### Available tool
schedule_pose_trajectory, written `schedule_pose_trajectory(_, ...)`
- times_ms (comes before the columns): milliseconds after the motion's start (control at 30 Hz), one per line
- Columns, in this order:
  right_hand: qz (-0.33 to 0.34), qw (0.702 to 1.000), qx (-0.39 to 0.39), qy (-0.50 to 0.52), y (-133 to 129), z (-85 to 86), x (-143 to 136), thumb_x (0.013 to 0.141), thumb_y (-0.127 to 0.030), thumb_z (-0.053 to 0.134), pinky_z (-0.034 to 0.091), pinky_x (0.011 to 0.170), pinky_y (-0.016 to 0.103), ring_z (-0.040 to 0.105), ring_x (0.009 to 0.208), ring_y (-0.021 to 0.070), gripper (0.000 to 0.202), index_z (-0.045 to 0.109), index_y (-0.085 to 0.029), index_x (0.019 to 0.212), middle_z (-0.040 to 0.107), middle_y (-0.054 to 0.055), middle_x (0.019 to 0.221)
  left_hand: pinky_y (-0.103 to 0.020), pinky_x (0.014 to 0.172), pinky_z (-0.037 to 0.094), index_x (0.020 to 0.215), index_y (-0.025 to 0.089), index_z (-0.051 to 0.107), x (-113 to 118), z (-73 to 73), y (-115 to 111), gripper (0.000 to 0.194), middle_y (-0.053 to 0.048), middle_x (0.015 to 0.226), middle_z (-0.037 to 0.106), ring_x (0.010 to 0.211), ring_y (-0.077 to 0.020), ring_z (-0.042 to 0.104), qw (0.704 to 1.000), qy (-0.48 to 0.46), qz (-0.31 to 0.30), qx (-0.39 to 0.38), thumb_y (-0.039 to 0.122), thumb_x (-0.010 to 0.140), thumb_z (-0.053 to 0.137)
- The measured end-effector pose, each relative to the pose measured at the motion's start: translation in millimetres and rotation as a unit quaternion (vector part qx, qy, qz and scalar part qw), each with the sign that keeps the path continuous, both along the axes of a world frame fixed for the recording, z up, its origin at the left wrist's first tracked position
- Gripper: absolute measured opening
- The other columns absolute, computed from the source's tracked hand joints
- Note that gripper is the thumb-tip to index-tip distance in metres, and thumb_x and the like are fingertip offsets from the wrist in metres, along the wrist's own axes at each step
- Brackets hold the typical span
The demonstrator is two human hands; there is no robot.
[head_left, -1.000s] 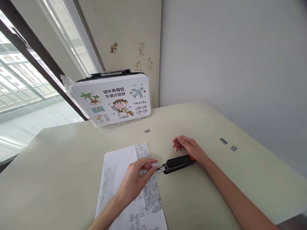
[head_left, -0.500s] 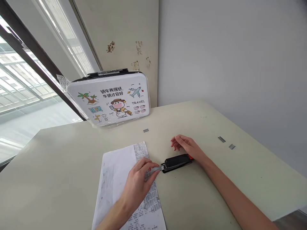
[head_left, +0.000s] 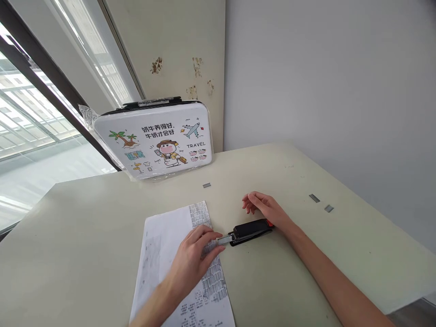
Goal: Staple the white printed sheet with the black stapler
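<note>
**Now the staple strip is nearly home in the stapler**

Since a second ago, the metal staple strip (head_left: 223, 239) shows less length at the stapler's left end; the left fingertips have closed up toward the stapler mouth. I read that as loading nearly done, with seating and closing left. Camera has drifted slightly; nothing else on the table has moved.

Landmark: the stapler (head_left: 251, 231), black with a red rear tip, lying flat on the table (head_left: 85, 227) roughly mid-frame.

Left of the stapler:
- Printed paper sheet (head_left: 170, 254) lies flat; its right edge, with barcode-like strips, ends just short of the stapler's left end.
- Left hand (head_left: 192, 261) rests over that sheet, fingers lightly curled, thumb and fingertips narrowed onto the strip at the stapler's left end. Pinch, not a fist.

Right of the stapler:
- Right hand (head_left: 269, 210) is half open and relaxed, fingers loosely curved, with the heel against the stapler's red rear end, seemingly bracing it. Nothing gripped.
- Two loose staple pieces (head_left: 320, 203) lie well apart, farther right.

Behind the stapler: one small staple piece (head_left: 206, 185), then a printed case (head_left: 153, 138) by the wall.
</note>
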State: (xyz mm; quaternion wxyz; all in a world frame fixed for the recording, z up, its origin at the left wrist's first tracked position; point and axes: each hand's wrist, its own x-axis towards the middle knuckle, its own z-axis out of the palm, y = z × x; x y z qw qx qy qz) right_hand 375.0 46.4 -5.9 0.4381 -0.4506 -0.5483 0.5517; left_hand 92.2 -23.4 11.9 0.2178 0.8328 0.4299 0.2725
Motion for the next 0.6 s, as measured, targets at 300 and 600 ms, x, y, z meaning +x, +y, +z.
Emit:
schedule_pose_trajectory(300,-0.009,0.982,-0.065,0.179,-3,-2.9,-7,0.091,-0.076,0.058,0.054,0.082,0.036,0.065,0.08,0.0195,0.055,0.073,-0.023,0.095,0.071,0.006,0.089,-0.033,0.081,0.057,0.099,0.024,0.079,-3,2.2,33,0.029,-0.004,0.093,0.075,0.089,-0.0192,0.068,0.989,-0.035,-0.14,-0.017,0.048,0.103,0.063)
schedule_pose_trajectory(600,-0.017,0.989,-0.064,0.131,-3,-0.7,-9,0.088,-0.085,0.049,0.054,0.08,0.038,0.064,0.076,0.0209,0.065,0.07,-0.024,0.094,0.071,0.008,0.089,-0.03,0.071,0.047,0.091,0.02,0.072,28,-2.0,54,0.041,-0.004,0.088,0.072,0.08,-0.0187,0.063,0.981,0.06,-0.169,0.074,0.054,0.105,0.054)
